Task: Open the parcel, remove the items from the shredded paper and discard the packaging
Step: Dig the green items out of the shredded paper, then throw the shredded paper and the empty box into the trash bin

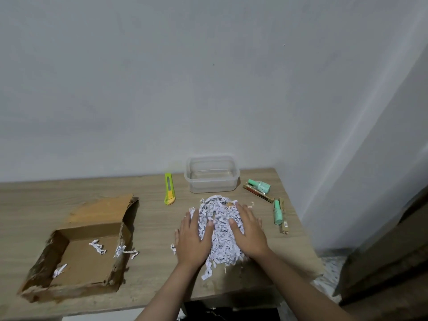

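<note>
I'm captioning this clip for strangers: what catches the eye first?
The white shredded-paper heap at the wooden table's centre, with the left hand and right hand pressed flat on its sides. Then the torn brown cardboard box, opened at the left, holding a few stray shreds.

Opened parcel (78,246); heaped shredded paper (221,230) alongside.

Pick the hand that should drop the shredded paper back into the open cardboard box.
Left. The left hand rests on the shredded paper on the side facing the cardboard box; the right hand would likely have to cross over.
</note>
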